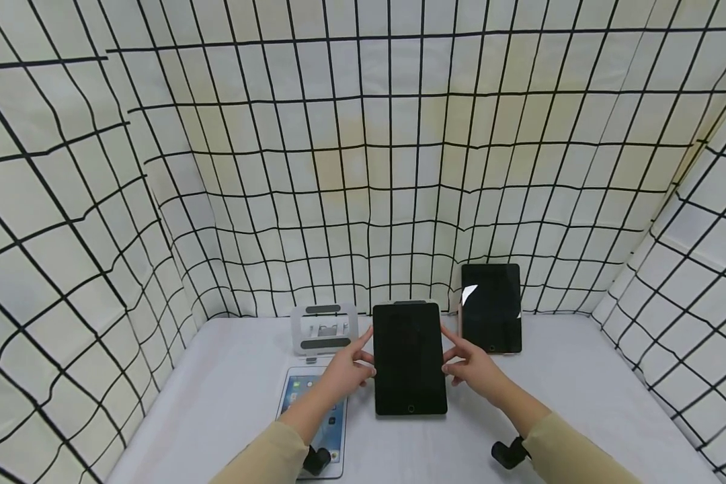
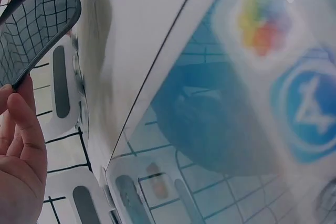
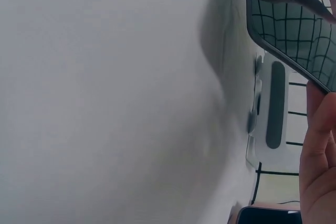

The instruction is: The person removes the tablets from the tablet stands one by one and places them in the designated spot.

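A black tablet (image 1: pixel 409 359) with a dark screen stands upright in the middle, its round home button at the bottom. My left hand (image 1: pixel 346 368) grips its left side edge between thumb and fingers, while my right hand (image 1: pixel 474 366) holds the right side edge the same way. Both wrist views show the fingers at the tablet's thin edge, and the screen mirrors the grid wall. Close behind it is a white stand with a grey pad (image 3: pixel 275 106), mostly hidden by the tablet in the head view.
Left of the tablet stands a white stand (image 1: pixel 325 329) with grey pads. A white tablet (image 1: pixel 333 430) with a lit screen lies flat under my left forearm. At the back right, another dark tablet (image 1: pixel 490 309) leans upright. Grid-patterned cloth walls (image 1: pixel 399 168) enclose the white table (image 1: pixel 175 403).
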Demonstrator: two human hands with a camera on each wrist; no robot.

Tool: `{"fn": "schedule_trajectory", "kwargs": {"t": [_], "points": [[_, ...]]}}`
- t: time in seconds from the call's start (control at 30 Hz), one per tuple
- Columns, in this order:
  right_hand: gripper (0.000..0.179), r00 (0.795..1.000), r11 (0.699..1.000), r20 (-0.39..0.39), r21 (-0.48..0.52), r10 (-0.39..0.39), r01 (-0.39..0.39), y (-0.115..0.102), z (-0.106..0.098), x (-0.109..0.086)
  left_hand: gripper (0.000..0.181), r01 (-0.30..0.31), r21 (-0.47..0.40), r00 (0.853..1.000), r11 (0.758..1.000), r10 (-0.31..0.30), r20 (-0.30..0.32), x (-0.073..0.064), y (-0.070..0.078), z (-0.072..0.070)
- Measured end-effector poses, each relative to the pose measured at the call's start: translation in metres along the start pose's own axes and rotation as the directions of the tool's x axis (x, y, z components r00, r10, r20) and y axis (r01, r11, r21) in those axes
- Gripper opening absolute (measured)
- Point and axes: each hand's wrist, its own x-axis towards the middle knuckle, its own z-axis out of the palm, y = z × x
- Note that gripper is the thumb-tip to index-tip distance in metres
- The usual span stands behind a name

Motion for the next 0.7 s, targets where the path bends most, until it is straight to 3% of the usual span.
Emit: {"fn": "schedule_trajectory", "kwargs": {"t": [0.4, 0.7], "points": [[0.08, 0.998, 0.999, 0.061, 0.039, 0.027, -0.03, 0.011, 0.0, -0.013, 0.087, 0.031, -0.023, 0.999, 0.999, -0.03, 0.039, -0.018, 0.0, 0.01], [0.082, 0.99, 0.991, 0.104, 0.077, 0.097, -0.105, 0.017, 0.001, -0.027, 0.088, 0.08, -0.046, 0.995, 0.996, -0.077, 0.069, -0.03, -0.003, 0.018]]}}
